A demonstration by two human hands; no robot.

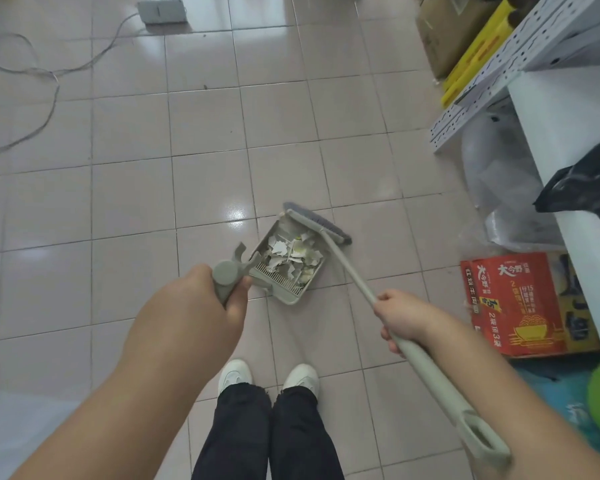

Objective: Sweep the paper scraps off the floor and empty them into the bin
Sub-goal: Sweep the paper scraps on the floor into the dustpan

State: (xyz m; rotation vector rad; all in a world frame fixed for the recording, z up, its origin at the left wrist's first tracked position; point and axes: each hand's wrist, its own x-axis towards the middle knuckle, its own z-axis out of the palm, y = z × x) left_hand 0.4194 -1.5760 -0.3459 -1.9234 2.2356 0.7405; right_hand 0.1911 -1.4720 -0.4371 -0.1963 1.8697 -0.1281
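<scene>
A grey-green dustpan [293, 293] rests on the tiled floor just ahead of my feet, filled with white paper scraps [291, 254]. My left hand [201, 306] grips the top of the dustpan's upright handle [226, 276]. My right hand [404, 315] is closed around the pale shaft of the broom [355, 275]. The broom's grey bristle head [317, 223] sits at the far open lip of the dustpan. A black bin bag [584, 181] shows at the right edge; its bin is hidden.
A white metal shelf rack [499, 71] and a white table edge [568, 161] line the right side. A red noodle carton [515, 303] and clear plastic bags [499, 174] lie beneath. Cables [45, 91] and a grey box [161, 12] lie on the floor at far left.
</scene>
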